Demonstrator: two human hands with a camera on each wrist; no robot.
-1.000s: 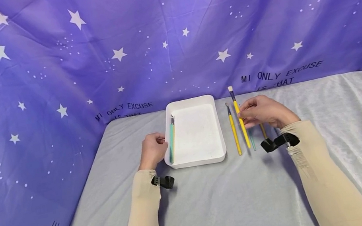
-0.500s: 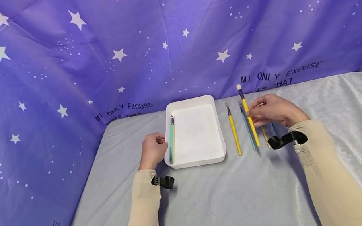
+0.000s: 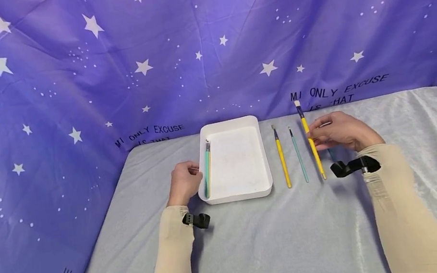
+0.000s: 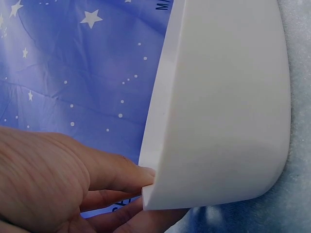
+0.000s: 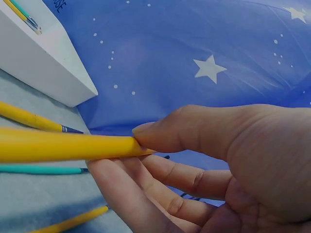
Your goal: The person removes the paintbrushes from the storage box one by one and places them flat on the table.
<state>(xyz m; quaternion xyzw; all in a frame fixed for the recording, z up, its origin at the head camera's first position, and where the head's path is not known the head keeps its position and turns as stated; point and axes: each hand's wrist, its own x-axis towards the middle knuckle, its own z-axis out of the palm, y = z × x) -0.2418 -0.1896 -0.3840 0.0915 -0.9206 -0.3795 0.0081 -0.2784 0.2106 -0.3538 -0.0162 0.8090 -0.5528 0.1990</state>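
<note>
My right hand (image 3: 339, 131) pinches a yellow paintbrush (image 3: 312, 146) between thumb and fingers, its pale bristles pointing away; in the right wrist view its thick yellow handle (image 5: 58, 147) crosses the palm side. To its left on the cloth lie a thin teal paintbrush (image 3: 298, 156) and another yellow paintbrush (image 3: 282, 159). A bluish handle (image 3: 331, 153) shows partly under my right hand. My left hand (image 3: 184, 181) grips the left wall of a white tray (image 4: 223, 107), thumb at the rim. Inside the tray, a teal paintbrush (image 3: 208, 170) and a thin yellow one lie along the left wall.
A grey velvety cloth (image 3: 272, 244) covers the table. Behind it and at the sides hangs a purple curtain (image 3: 181, 26) with white stars. Another thin yellow handle (image 5: 73, 222) lies below the held brush in the right wrist view.
My right hand has moved to the right with the yellow paintbrush, past the thin teal brush, which now shows in full. My left hand and the tray have stayed in place.
</note>
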